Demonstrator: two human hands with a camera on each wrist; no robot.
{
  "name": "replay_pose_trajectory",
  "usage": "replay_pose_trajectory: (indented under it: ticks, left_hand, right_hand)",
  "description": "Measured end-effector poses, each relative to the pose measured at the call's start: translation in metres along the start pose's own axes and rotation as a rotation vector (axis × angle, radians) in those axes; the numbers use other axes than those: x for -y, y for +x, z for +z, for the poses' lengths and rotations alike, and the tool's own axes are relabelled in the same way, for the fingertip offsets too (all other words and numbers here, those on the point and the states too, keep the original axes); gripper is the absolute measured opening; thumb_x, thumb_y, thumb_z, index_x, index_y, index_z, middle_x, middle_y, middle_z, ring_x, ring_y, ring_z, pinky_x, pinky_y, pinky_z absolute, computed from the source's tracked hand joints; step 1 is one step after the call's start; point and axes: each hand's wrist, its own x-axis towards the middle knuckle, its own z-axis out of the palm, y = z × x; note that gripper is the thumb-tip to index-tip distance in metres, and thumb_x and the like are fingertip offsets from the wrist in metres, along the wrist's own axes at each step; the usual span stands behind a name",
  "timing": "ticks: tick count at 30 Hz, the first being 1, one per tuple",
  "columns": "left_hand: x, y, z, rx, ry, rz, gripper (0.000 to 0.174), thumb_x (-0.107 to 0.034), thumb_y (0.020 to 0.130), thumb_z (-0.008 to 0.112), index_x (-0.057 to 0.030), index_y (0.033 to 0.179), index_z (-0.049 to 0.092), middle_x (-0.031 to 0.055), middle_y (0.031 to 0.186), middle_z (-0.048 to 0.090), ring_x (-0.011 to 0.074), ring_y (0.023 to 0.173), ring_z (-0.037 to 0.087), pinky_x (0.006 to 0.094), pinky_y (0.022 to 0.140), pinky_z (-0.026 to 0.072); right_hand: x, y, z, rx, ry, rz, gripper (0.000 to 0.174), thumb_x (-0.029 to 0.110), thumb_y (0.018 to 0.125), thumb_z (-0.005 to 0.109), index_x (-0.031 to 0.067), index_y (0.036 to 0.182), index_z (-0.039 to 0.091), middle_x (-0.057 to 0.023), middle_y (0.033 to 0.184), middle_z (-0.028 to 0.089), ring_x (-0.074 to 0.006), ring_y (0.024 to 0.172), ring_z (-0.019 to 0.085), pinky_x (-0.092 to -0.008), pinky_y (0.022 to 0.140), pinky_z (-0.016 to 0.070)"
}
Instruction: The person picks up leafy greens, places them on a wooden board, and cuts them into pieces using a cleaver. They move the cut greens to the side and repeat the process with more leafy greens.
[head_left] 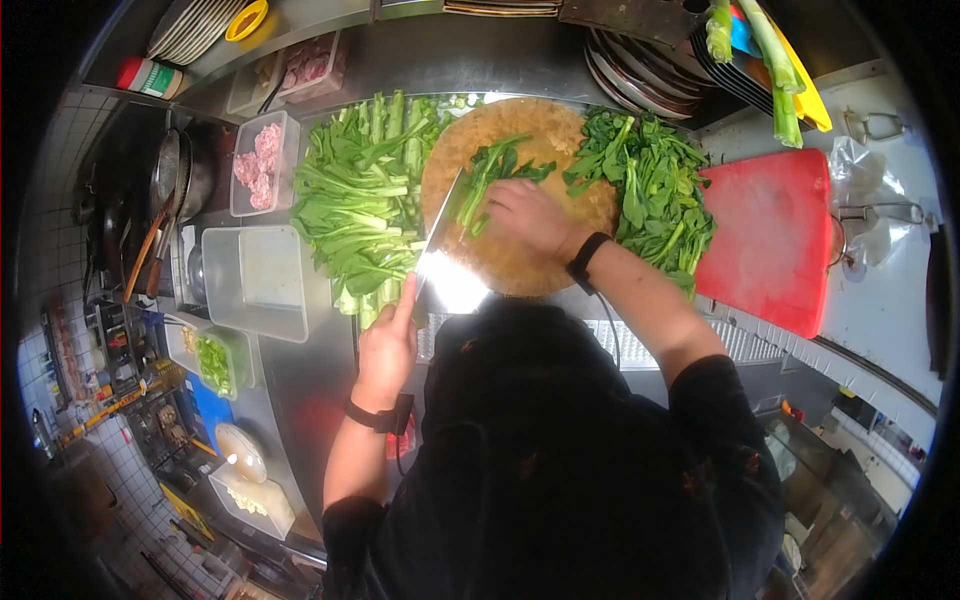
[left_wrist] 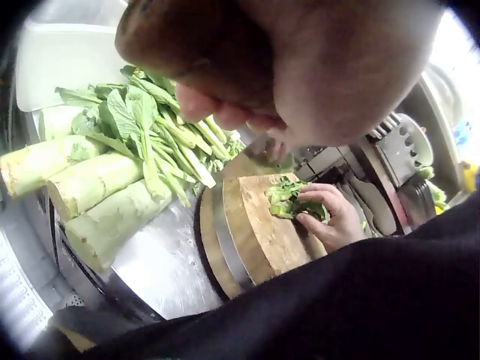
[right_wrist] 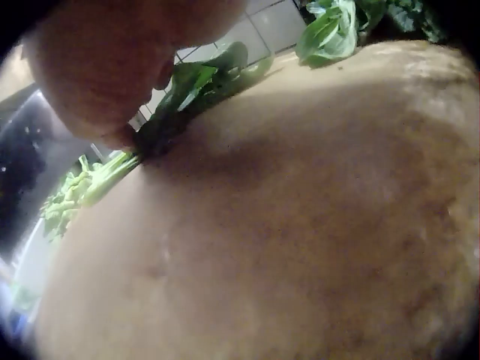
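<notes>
In the head view my left hand (head_left: 388, 350) grips a knife (head_left: 439, 226), its blade angled up along the left side of a round wooden chopping board (head_left: 540, 262). My right hand (head_left: 530, 215) lies on the board, its fingertips on a small bunch of leafy greens (head_left: 480, 187) just right of the blade. The left wrist view shows the right hand (left_wrist: 334, 217) with thumb and fingers curved round the greens (left_wrist: 285, 199); the left hand (left_wrist: 337, 67) fills the top. In the right wrist view the right hand (right_wrist: 120, 67) pinches the bunch (right_wrist: 180, 97) near its stems.
Stacked leafy stalks (head_left: 370, 190) lie left of the board, darker greens (head_left: 655, 200) right of it. Farther right is a red board (head_left: 765, 240). At the left stand a tub of pinkish meat (head_left: 262, 165) and a clear tub (head_left: 257, 270). Plates (head_left: 640, 75) stand behind.
</notes>
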Motion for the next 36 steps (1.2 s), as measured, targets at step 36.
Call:
replay_pose_trajectory:
  ticks: [36]
  left_hand:
    - [-0.010, 0.022, 0.021, -0.055, -0.129, -0.126, 0.079, 0.001, 0.094, 0.062, -0.0126, 0.167, 0.035, 0.0214, 0.087, 0.069, 0.0398, 0.070, 0.069, 0.0520, 0.065, 0.0560]
  right_hand:
    - [-0.006, 0.023, -0.012, 0.054, -0.004, 0.385, 0.029, 0.023, 0.083, 0.081, 0.0071, 0.106, 0.070, -0.0115, 0.105, 0.068, -0.0338, 0.103, 0.065, -0.0446, 0.092, 0.0538]
